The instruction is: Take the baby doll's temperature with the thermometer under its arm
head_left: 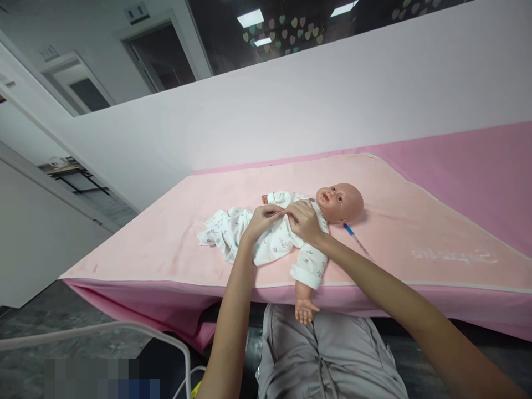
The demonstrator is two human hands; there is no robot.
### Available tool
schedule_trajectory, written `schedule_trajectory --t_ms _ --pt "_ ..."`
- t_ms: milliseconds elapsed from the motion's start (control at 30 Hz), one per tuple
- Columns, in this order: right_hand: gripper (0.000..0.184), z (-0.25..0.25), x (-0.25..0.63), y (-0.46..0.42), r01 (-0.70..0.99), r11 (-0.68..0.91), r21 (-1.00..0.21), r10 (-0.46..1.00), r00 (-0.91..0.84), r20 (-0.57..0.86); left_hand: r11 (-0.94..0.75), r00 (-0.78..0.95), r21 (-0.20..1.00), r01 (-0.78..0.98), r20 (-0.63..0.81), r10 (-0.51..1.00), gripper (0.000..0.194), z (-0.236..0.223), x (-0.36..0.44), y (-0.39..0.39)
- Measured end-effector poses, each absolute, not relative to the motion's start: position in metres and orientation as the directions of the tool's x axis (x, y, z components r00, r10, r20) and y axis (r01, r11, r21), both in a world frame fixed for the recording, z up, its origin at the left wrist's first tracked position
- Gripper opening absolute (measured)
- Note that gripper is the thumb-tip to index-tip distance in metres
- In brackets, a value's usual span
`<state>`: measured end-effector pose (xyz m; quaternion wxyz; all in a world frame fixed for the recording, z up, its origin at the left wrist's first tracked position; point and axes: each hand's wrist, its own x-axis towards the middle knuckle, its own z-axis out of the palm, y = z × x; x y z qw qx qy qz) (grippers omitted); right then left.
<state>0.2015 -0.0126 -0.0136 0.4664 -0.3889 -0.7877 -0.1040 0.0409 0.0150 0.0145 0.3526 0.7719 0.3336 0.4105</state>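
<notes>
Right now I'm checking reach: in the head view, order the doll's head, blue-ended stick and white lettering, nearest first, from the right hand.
1. Doll's head, just right of the right hand
2. Blue-ended stick, below the head
3. White lettering, far right on the mat

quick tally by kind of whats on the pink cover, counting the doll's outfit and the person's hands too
Doll: 1
White printed outfit: 1
Left hand and right hand: 2
Blue-ended stick: 1
Peach mat: 1
Total: 6
</notes>
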Motion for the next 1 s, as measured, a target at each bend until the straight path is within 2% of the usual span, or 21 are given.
schedule_trajectory --t_ms 267,667,867,1000 --pt "0.022 -0.010 0.202 -0.016 0.710 0.673 -0.208 0.489 -0.215 0.846 -0.501 0.339 0.817 0.285 0.403 0.850 0.031 0.015 0.034 0.009" --pt "0.019 -0.010 0.201 -0.015 0.692 0.695 -0.195 0.407 -0.156 0.900 -0.548 0.255 0.755 0.361 0.485 0.836 0.013 -0.008 -0.002 -0.021" --pt "0.017 -0.010 0.201 -0.015 0.714 0.668 -0.211 0.431 -0.141 0.891 -0.525 0.225 0.770 0.363 0.474 0.851 0.015 -0.010 -0.002 -0.018" --pt "0.016 -0.009 0.201 -0.014 0.718 0.663 -0.210 0.436 -0.143 0.889 -0.545 0.108 0.721 0.428 0.557 0.823 0.018 -0.014 0.000 -0.018"
